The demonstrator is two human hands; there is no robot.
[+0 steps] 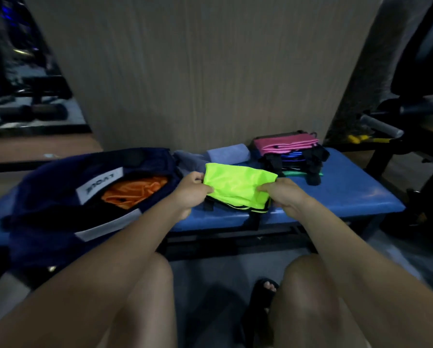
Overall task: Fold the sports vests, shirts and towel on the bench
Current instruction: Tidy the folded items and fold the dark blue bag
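A neon yellow-green vest (238, 187) with black trim lies folded small on the blue bench (356, 192), slightly lifted at its near edge. My left hand (190, 192) pinches its left side and my right hand (283, 194) pinches its right side. Behind it to the right stands a stack of folded vests (293, 156), pink on top, with blue, black and green below. A rolled grey-blue towel (229, 153) and a grey garment (189, 160) lie at the back of the bench.
A dark navy bag (67, 197) sits open on the bench's left part, with an orange garment (135, 192) inside. A wooden panel wall rises behind the bench. Gym equipment (398, 129) stands at the right, and my knees are below the bench edge.
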